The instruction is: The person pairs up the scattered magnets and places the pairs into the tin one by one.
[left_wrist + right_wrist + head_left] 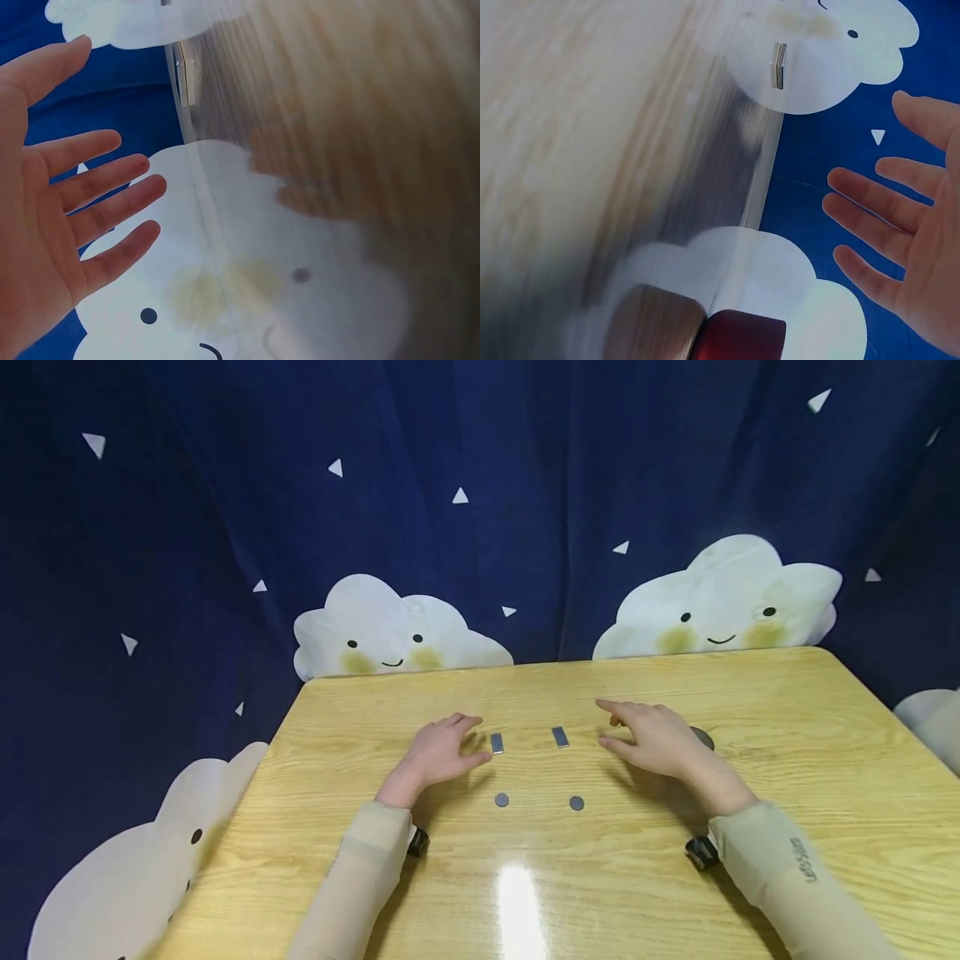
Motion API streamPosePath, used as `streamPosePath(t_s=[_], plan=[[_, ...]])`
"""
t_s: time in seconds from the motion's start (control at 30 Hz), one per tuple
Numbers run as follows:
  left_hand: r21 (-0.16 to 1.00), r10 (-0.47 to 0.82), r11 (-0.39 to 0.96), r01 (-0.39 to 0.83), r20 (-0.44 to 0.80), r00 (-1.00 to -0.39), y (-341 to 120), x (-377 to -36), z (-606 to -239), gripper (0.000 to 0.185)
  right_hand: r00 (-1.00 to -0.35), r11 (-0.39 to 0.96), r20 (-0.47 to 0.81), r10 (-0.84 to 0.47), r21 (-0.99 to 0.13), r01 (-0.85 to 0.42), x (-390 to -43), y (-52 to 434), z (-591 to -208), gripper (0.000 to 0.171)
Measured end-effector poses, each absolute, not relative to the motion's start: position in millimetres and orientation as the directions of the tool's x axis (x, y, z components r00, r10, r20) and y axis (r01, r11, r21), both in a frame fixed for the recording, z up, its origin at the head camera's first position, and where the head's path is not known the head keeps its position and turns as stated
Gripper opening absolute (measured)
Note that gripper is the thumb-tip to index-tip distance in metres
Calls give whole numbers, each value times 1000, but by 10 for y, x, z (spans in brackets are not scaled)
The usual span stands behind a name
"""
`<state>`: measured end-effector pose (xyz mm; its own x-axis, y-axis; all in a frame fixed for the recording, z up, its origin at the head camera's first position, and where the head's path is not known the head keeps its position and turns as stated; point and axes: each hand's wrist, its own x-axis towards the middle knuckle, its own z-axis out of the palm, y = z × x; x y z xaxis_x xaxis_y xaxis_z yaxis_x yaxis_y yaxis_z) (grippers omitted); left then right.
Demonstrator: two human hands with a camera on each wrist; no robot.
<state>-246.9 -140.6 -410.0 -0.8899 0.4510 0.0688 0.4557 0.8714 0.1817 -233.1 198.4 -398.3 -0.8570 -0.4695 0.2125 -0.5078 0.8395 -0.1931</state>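
Two small metal bars lie on the wooden table (787, 760), one on the left (497, 743) and one on the right (560, 737). In front of them lie two grey discs, a left one (502, 800) and a right one (576, 803). My left hand (442, 750) is just left of the left bar, fingers spread and holding nothing. My right hand (648, 735) is just right of the right bar, also empty, fingers straight. The left wrist view shows the open left hand (67, 202) and a bar (187, 71). The right wrist view shows the open right hand (900, 217) and a bar (778, 65).
A dark round object (703, 739) lies half hidden behind my right hand; it appears dark red (742, 337) in the right wrist view. A dark blue curtain with white clouds (390, 635) hangs around the table's back and sides.
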Motion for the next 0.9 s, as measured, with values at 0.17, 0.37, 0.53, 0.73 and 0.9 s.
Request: streamPosePath(t_s=[0.17, 0.37, 0.53, 0.73, 0.9], plan=[[183, 459, 867, 463, 66, -886, -1388, -2476, -4105, 67, -862, 847, 202, -465, -182, -500, -2350, 1967, -3986, 56], [184, 453, 870, 458, 69, -889, -1362, -2475, -4113, 63, -849, 834, 203, -487, -182, -522, -2359, 1921, -3996, 53], [189, 467, 855, 483, 124, -875, -1320, -2484, -4132, 50, -853, 837, 178, -490, -176, -517, -2369, 1871, -4004, 51], [170, 477, 854, 492, 126, -870, -1289, -2498, -4135, 47, -843, 827, 160, -514, -167, -536, -2418, 1790, -4010, 49], [173, 477, 860, 480, 63, -877, -1273, -2504, -4133, 55, -839, 823, 146, -524, -167, -543, -2463, 1741, -4028, 48]])
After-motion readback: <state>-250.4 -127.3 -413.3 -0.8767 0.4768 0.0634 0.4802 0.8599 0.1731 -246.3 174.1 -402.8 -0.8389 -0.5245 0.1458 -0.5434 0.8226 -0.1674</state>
